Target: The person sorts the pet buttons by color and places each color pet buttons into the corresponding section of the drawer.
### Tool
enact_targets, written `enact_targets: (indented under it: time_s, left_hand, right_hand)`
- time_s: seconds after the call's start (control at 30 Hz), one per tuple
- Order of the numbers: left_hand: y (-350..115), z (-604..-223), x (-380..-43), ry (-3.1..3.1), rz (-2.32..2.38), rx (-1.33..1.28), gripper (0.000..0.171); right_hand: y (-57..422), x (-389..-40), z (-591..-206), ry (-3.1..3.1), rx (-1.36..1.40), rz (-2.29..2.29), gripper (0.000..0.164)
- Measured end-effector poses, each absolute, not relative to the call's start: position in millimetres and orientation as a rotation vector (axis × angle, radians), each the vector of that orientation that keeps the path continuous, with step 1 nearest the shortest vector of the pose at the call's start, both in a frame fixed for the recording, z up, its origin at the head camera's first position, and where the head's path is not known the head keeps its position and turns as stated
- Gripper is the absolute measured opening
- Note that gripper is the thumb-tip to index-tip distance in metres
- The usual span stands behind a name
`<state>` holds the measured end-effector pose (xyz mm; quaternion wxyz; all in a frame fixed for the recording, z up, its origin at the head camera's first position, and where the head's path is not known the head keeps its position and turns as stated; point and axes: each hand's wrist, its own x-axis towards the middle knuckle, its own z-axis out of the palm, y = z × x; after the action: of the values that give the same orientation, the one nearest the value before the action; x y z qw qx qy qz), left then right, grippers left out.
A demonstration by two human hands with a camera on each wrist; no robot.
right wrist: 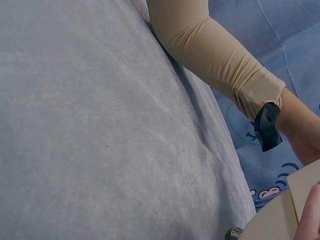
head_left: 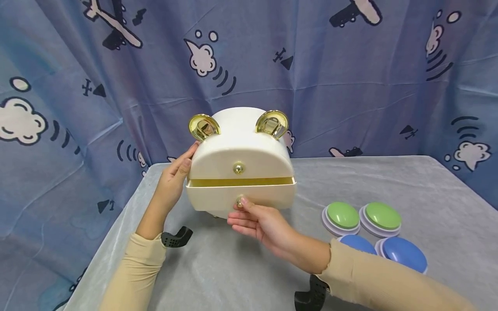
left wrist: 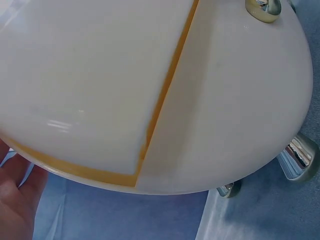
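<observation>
A white rounded drawer box (head_left: 241, 157) with two gold ear-shaped pieces (head_left: 272, 124) stands on the table. Its lower drawer (head_left: 210, 196) is partly pulled out, leaving a gap along the top edge. My right hand (head_left: 268, 226) pinches the small gold knob (head_left: 239, 201) of that drawer between thumb and fingers. Against the box's left side rests my left hand (head_left: 173, 181), its fingers fairly straight. In the left wrist view the same hand (left wrist: 20, 192) touches the box's edge. The upper drawer, with its own gold knob (head_left: 238, 168), sits flush.
Two green dome buttons (head_left: 343, 215) with white bases lie on the right of the grey cloth-covered table (head_left: 424, 194). Two blue ones (head_left: 404, 254) sit nearer, partly behind the right forearm. A patterned blue curtain (head_left: 241, 52) hangs behind the table.
</observation>
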<state>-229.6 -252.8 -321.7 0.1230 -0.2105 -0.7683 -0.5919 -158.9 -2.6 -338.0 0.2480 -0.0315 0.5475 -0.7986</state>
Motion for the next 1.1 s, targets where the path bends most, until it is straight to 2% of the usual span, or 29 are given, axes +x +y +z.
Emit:
enact_targets:
  time_s: [0.37, 1.1]
  left_hand:
    - [-258.1, -317.8, -227.1, -2.233, -1.725, -0.592, 0.049]
    - [-256.1, -320.9, -229.4, -2.277, -1.638, -0.682, 0.047]
  right_hand:
    - [-2.6, -155.6, -332.9, 1.522, -0.166, -2.119, 0.052]
    - [6.3, -140.0, -333.4, 1.516, -0.130, -2.083, 0.052]
